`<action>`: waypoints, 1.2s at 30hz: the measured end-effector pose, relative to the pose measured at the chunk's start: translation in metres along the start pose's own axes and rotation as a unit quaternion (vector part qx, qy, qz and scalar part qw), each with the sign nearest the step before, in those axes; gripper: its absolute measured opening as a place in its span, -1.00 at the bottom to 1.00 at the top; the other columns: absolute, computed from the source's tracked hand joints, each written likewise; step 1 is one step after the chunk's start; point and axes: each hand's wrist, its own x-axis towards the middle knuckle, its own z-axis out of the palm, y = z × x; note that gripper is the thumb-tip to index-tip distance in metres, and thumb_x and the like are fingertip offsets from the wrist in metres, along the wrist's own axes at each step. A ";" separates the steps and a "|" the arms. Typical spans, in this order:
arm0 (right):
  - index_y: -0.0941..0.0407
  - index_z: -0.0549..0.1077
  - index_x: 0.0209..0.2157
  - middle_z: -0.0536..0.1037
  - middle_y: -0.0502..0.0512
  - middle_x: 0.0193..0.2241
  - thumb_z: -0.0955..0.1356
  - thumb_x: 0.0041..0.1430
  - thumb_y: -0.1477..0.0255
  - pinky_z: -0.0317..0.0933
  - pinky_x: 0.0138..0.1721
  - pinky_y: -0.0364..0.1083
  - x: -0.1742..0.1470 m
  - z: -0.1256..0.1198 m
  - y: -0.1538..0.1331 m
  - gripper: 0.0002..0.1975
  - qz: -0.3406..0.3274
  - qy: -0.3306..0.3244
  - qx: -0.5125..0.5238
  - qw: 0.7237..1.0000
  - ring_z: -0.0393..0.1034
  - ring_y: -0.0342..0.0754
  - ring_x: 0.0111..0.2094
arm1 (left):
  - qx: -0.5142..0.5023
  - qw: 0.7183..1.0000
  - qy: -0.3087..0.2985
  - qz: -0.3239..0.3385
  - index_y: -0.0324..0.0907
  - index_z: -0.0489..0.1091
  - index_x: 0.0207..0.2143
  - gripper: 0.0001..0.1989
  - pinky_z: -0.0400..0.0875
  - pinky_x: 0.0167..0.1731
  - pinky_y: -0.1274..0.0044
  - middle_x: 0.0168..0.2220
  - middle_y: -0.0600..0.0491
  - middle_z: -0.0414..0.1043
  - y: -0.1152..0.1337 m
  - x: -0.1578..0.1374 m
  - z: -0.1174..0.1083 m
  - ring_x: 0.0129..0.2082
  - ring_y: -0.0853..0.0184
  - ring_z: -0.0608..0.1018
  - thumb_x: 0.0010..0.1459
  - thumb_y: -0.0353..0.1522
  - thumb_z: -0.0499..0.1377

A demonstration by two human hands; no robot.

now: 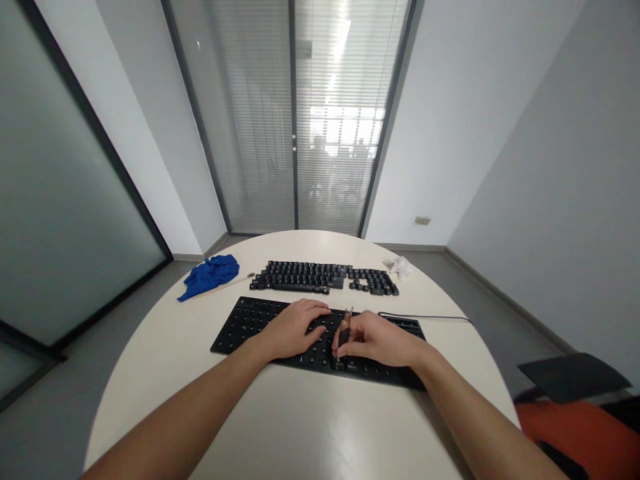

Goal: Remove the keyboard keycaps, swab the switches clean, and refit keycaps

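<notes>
Keycaps (305, 273) lie in rows beyond both hands, most of them off the keyboard base (249, 327), so I'd judge the two largely separated at this point. A smaller block of number-pad caps (383, 283) sits beyond the right hand (376, 339), with a gap in its layout. Just on the near side of that hand's fingers, a couple of dark pieces look like keys seated on the base; what its palm covers, I cannot tell. The base itself is directly under both hands, reaching out past the left hand (297, 327) on its outer side. That left hand rests on it palm down, thumb apart from loosely spread fingers, gripping nothing I can see. The right one pinches a small tool (344, 335) narrowly between thumb and fingers. Farther out from the left hand, a blue cloth (213, 272) lies crumpled on the tabletop (300, 427).
</notes>
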 end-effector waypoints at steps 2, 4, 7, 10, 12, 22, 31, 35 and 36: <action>0.12 0.58 -0.26 0.51 -0.05 -0.55 0.44 0.15 0.18 0.08 -0.54 -0.21 0.000 0.001 0.001 -0.71 -0.003 0.001 0.010 1.000 0.29 -0.16 -0.54 | -0.004 1.000 0.002 0.001 -0.14 0.39 0.09 -0.65 0.29 0.20 0.26 0.13 -0.09 0.42 0.000 0.000 0.000 0.15 0.16 0.42 0.25 -0.38 0.16; 0.13 0.58 -0.26 0.49 -0.06 -0.57 0.44 0.13 0.17 0.05 -0.56 -0.22 0.001 0.002 0.003 -0.69 -0.001 -0.001 0.020 1.000 0.25 -0.18 -0.57 | -0.006 1.000 0.004 0.000 -0.14 0.39 0.10 -0.64 0.30 0.20 0.26 0.12 -0.09 0.42 0.001 -0.001 0.000 0.14 0.16 0.42 0.24 -0.38 0.17; 0.15 0.58 -0.27 0.50 -0.05 -0.57 0.45 0.12 0.16 0.02 -0.57 -0.22 0.002 0.003 0.005 -0.68 0.001 -0.006 0.041 0.999 0.23 -0.19 -0.58 | -0.004 1.000 0.006 0.004 -0.14 0.39 0.09 -0.65 0.30 0.20 0.26 0.12 -0.09 0.42 0.002 -0.001 -0.001 0.14 0.16 0.42 0.25 -0.39 0.16; 0.16 0.56 -0.30 0.59 0.02 -0.48 0.45 0.12 0.17 0.15 -0.49 -0.20 0.002 -0.001 0.008 -0.68 0.002 0.004 0.083 0.997 0.35 -0.15 -0.51 | 0.000 1.000 0.005 0.009 -0.14 0.40 0.08 -0.67 0.29 0.20 0.26 0.12 -0.09 0.42 0.002 -0.001 -0.001 0.14 0.16 0.43 0.26 -0.37 0.15; 0.18 0.55 -0.30 0.62 0.07 -0.42 0.46 0.11 0.16 0.23 -0.41 -0.18 0.002 -0.005 0.012 -0.67 0.004 0.016 0.111 0.994 0.43 -0.12 -0.45 | 0.003 1.000 0.005 0.009 -0.14 0.40 0.08 -0.67 0.29 0.20 0.26 0.12 -0.09 0.42 0.001 -0.001 -0.001 0.14 0.16 0.43 0.27 -0.35 0.15; 0.17 0.61 -0.26 0.62 0.08 -0.39 0.44 0.14 0.12 0.24 -0.32 -0.11 0.008 -0.012 0.031 -0.62 -0.027 0.143 0.065 0.987 0.42 -0.07 -0.39 | -0.009 1.000 0.004 0.015 -0.12 0.42 0.09 -0.68 0.26 0.21 0.28 0.14 -0.08 0.40 0.004 -0.001 -0.005 0.15 0.17 0.41 0.31 -0.32 0.13; 0.12 0.58 -0.22 0.63 0.07 -0.33 0.43 0.17 0.18 0.28 -0.27 -0.08 0.014 -0.001 0.023 -0.71 -0.029 0.168 0.054 0.984 0.46 -0.03 -0.33 | -0.098 0.994 0.013 0.039 -0.12 0.47 -0.05 -0.81 0.31 0.11 0.36 -0.06 -0.01 0.53 -0.002 0.002 -0.005 0.00 0.23 0.48 0.33 -0.32 0.14; 0.12 0.56 -0.19 0.61 0.06 -0.35 0.43 0.18 0.24 0.27 -0.30 -0.08 0.016 0.002 0.024 -0.74 -0.022 0.169 0.050 0.984 0.45 -0.03 -0.36 | -0.092 0.995 0.006 0.036 -0.13 0.47 -0.08 -0.82 0.32 0.08 0.36 -0.09 -0.01 0.53 -0.003 0.001 -0.005 -0.02 0.22 0.48 0.29 -0.32 0.20; 0.12 0.55 -0.20 0.60 0.05 -0.36 0.42 0.19 0.26 0.26 -0.31 -0.08 0.017 0.003 0.025 -0.76 -0.024 0.171 0.048 0.984 0.43 -0.04 -0.37 | -0.093 0.995 0.005 0.033 -0.12 0.47 -0.08 -0.82 0.32 0.08 0.36 -0.09 -0.01 0.53 -0.002 0.001 -0.005 -0.02 0.22 0.48 0.29 -0.31 0.19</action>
